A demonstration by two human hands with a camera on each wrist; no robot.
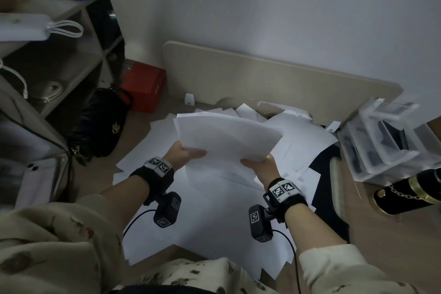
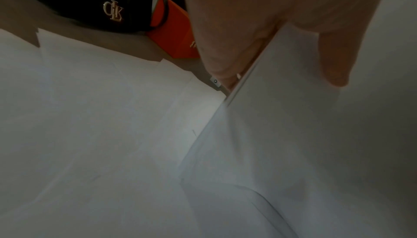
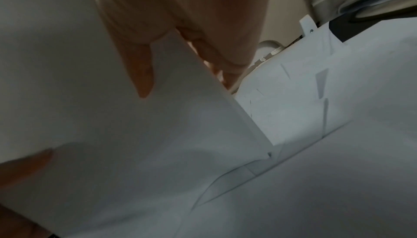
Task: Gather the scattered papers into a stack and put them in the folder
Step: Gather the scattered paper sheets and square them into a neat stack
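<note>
Both the left hand (image 1: 185,153) and the right hand (image 1: 262,165) are gripping a stack of papers (image 1: 226,137), fingers curled under it and thumbs on top, above loose sheets (image 1: 214,210) on the floor.

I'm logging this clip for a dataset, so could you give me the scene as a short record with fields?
held: stack of papers, lifted above the floor
left hand: grips the stack's near left corner, thumb on top
right hand: grips the stack's near right edge, thumb on top
still loose: scattered sheets overlapping on the floor
dark flat item: partly under the sheets on the right; cannot tell whether it is the folder
nearby: black handbag, red box, clear plastic bins
</note>
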